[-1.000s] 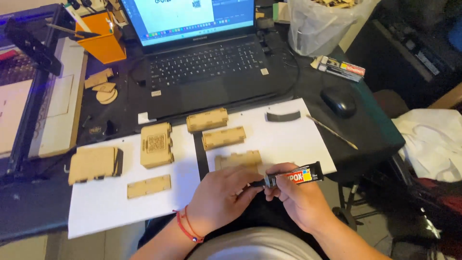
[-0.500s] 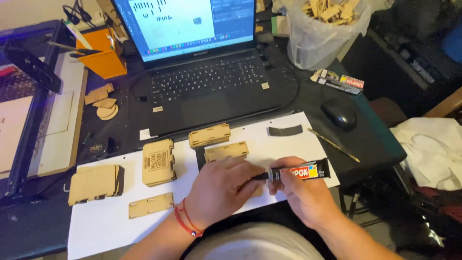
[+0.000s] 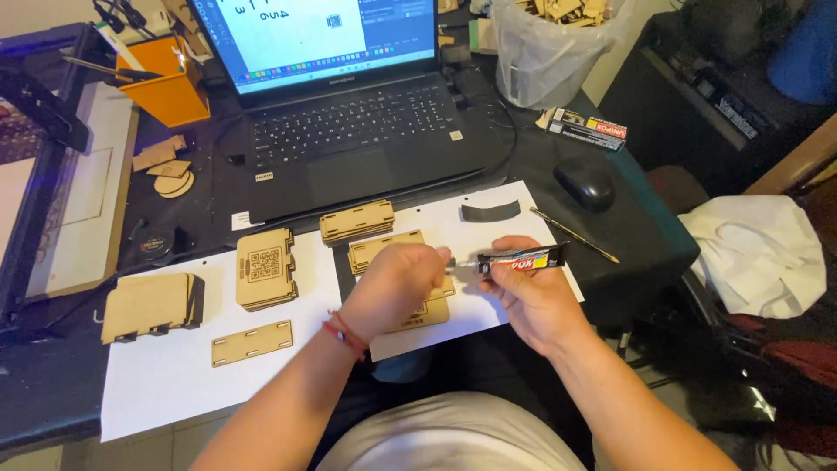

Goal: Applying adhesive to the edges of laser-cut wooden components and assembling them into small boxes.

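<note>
My right hand [image 3: 523,292] grips a dark glue tube [image 3: 521,259] held level above the white paper sheet [image 3: 174,384]. My left hand [image 3: 397,286] pinches the tube's nozzle end with its fingertips. A red string bracelet is on my left wrist. Under my left hand lie flat laser-cut wooden panels [image 3: 384,249], partly hidden. Further left on the paper are a stack of panels with a square code pattern [image 3: 264,269], a thin slotted strip [image 3: 251,342] and a wooden box piece [image 3: 150,305]. Another panel stack [image 3: 356,221] sits near the laptop.
An open laptop [image 3: 349,122] stands behind the paper. A mouse [image 3: 584,181], a glue carton [image 3: 586,128], a thin stick [image 3: 574,235] and a plastic bag of wood scraps [image 3: 545,44] are to the right. An orange holder [image 3: 170,83] and a laser-cutter bed [image 3: 61,201] are on the left.
Both hands with the glue tube have risen slightly and shifted right over the paper. The camera view has tilted down and closer. My left fingers remain at the nozzle.
</note>
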